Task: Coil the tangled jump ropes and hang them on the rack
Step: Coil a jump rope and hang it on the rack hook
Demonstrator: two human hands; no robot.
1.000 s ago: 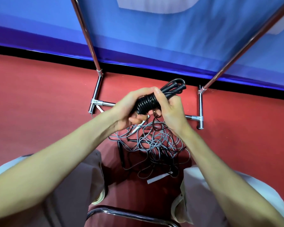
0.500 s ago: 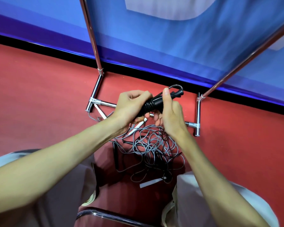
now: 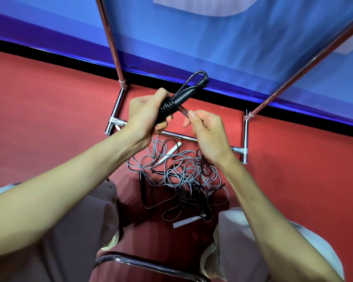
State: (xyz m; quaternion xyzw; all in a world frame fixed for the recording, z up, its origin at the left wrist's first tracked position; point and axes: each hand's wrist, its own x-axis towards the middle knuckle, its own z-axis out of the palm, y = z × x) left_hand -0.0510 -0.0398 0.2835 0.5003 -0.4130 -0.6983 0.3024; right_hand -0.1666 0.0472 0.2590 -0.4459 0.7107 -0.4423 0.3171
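Above the red floor (image 3: 49, 110), left hand (image 3: 145, 112) grips black ribbed handles (image 3: 171, 106) wound with cord; right hand (image 3: 208, 131) pinches thin cord end (image 3: 183, 110). Grey tangled ropes (image 3: 181, 176) lie below, beside chrome rack (image 3: 245, 139).

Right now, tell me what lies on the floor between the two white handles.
In the head view, the tangle of grey and black ropes lies between the upper white handle and the lower white handle on the red floor.
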